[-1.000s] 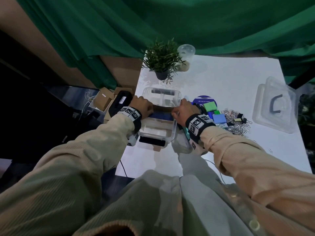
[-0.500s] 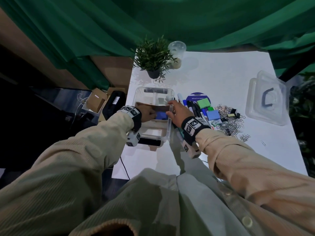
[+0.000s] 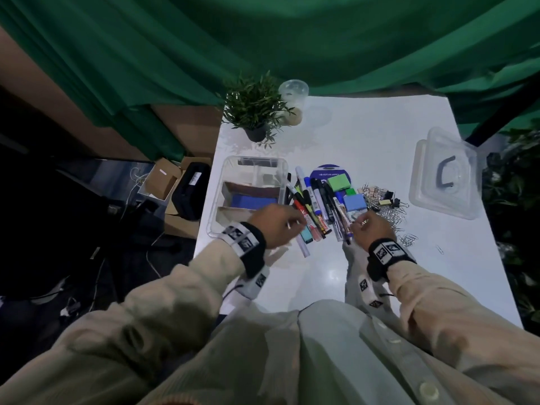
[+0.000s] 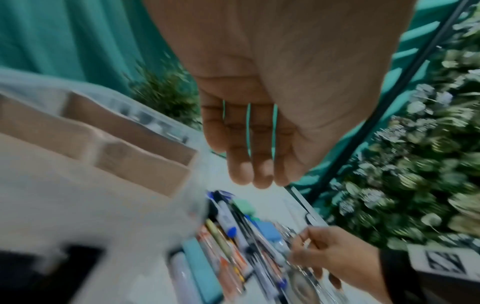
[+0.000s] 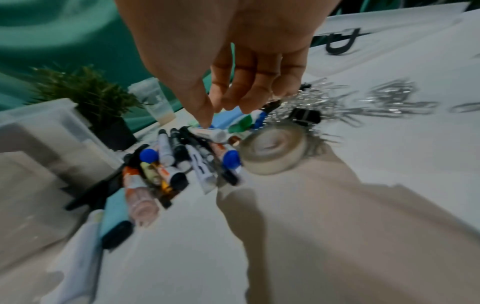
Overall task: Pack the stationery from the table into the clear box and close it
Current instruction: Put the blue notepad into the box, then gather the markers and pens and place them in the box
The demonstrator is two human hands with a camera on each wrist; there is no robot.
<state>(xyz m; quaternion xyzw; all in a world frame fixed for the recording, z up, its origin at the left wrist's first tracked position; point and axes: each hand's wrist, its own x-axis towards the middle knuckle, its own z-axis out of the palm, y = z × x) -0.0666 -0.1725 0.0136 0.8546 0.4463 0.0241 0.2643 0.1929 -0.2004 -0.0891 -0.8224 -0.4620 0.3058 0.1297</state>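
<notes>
Head view: left hand [image 3: 276, 226] with fingers loose, holding nothing, over near end of marker pile [image 3: 314, 206]. Right hand [image 3: 371, 229] with fingers relaxed, thumb tip touching marker [image 5: 207, 132]. Markers mixed: blue, black, red caps, beside clear box [image 3: 251, 194] on white table [image 3: 365, 135]. Box open, cardboard dividers inside; lid [image 3: 447, 173] far right.

The table [image 3: 365, 141] was white and the curtain [image 3: 263, 39] green. The markers [image 3: 315, 206] showed blue, black, red and yellow; sticky-note blocks [image 3: 339, 182] were green and blue, paper clips [image 3: 388, 213] silver. The wristbands [image 3: 385, 252] bore black-and-white square patterns; the sleeves [image 3: 175, 302] were beige.
</notes>
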